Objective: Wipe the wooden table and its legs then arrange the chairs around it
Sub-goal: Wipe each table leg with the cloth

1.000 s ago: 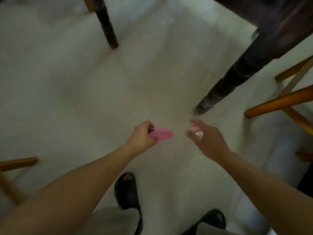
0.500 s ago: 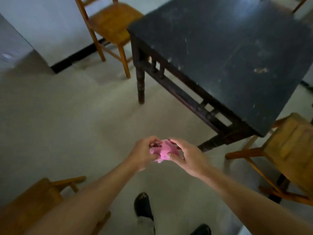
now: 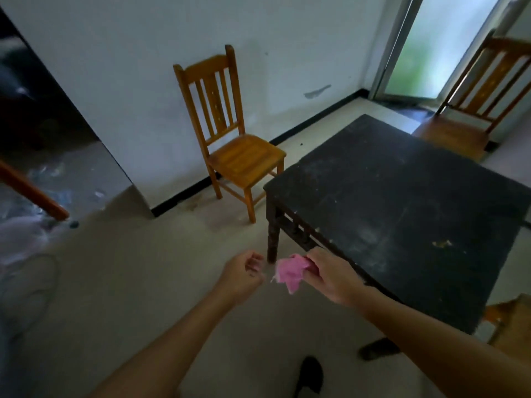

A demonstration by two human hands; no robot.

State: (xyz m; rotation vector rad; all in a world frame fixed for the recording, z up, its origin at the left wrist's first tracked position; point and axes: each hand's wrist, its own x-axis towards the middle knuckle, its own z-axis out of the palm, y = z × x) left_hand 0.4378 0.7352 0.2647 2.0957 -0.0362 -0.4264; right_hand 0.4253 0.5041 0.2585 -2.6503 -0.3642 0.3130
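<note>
1. The right hand (image 3: 330,278) pinches the pink cloth (image 3: 288,272) between thumb and fingers. Most of the cloth hangs loose and crumpled on the thumb side.
2. The left hand (image 3: 244,271) sits just beside the cloth, its fingers loosely curled and holding nothing.
3. The near edge of the wooden table (image 3: 402,202) runs right behind the gripping knuckles, and its dusty top spreads away to the right of them. The corner leg (image 3: 273,239) stands just beyond the cloth.
4. A bunched wad probably touches little surface. The free hand is close enough to tug the cloth open so it lies flat under the palm.
5. It seems best to start at the edge nearest the grip and work outward in overlapping strokes. The yellowish crumbs (image 3: 442,243), well to the right of the grip, likely need firmer pressure.
6. For the leg, wrapping the cloth around it and drawing downward should clean all its faces.
7. The chair by the wall (image 3: 241,156) stands well beyond the grip and waits until the wiping is done.
</note>
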